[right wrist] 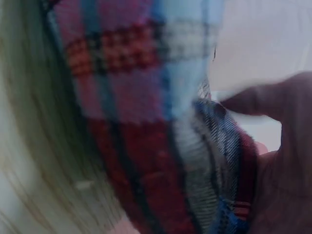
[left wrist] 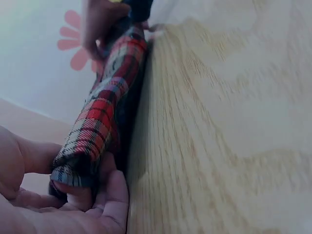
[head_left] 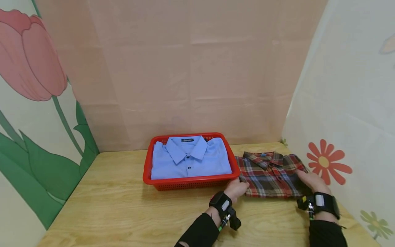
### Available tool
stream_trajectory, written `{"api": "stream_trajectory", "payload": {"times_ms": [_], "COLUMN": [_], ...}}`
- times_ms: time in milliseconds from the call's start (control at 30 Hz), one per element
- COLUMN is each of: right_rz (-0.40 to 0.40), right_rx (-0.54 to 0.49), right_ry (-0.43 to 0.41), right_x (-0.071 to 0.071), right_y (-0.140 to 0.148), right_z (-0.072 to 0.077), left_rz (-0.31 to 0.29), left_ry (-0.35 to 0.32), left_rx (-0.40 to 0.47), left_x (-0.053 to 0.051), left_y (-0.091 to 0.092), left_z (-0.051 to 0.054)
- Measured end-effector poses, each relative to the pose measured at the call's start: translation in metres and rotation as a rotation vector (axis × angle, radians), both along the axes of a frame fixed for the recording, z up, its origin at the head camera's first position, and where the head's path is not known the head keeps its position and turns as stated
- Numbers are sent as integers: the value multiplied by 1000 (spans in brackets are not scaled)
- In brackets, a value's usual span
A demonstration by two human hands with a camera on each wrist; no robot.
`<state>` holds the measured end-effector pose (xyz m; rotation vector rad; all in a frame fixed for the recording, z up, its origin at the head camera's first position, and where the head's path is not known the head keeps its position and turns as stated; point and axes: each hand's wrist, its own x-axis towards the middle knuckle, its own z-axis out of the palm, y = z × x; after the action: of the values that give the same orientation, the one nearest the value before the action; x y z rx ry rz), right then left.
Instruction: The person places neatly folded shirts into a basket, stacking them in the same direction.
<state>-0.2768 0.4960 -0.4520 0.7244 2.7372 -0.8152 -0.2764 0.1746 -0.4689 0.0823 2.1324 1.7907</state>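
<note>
A folded plaid shirt (head_left: pixel 271 176) in red, grey and white lies to the right of a red plastic basket (head_left: pixel 191 182), its collar toward the back wall. My left hand (head_left: pixel 237 189) grips the shirt's near left corner; in the left wrist view, thumb and curled fingers (left wrist: pixel 114 195) close round the folded layers. At the shirt's right side, my right hand (head_left: pixel 313 181) holds the edge, thumb on top. The right wrist view shows the plaid cloth (right wrist: pixel 141 161) up close and blurred; the fingers under it are hidden.
Inside the basket lies a folded light blue shirt (head_left: pixel 191 166) with its collar up. Wooden table (head_left: pixel 108 199) extends to the left and front. A pinkish-brown wall covering (head_left: pixel 185 75) stands behind, with a flower-printed white wall (head_left: pixel 348 113) close on the right.
</note>
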Motion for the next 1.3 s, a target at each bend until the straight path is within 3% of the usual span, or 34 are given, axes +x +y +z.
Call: {"api": "stream_trajectory", "payload": {"times_ms": [167,400,500,633,733,833,900,1000,1200,1300], "right_rz": [-5,56,57,23,-34,-75,-95,-122,-220,-285], "right_rx": [74,-41,-61,-11,14,7,-2,-6,-27,-95], "right_ry": [-28,18,36,59,119,188,231,287,378,423], "right_x": [0,1,1,-1,-3,-5,-5,-4,-3,-2], "right_y": [-1,0,-1,-2,-3,-5,-6,-8,-11,-13], "right_z": [-2,-1,0,-2,-1,3,6,10,19,23], "left_rz": [-14,10,32,48,37,-4,-30,-59,-103,-107], "left_ry": [-28,-78,-121,-216,-252,-207,-138,-32,84,94], "left_rx": [-47,26,146,354,395,320,222,145,149,143], "left_x": [-2,-5,-6,-8,-10,-10,-9,-7,-3,-2], "left_y": [1,7,12,15,13,11,11,14,21,23], "left_z": [-3,-1,-2,-7,-12,-14,-13,-12,-6,-2]}}
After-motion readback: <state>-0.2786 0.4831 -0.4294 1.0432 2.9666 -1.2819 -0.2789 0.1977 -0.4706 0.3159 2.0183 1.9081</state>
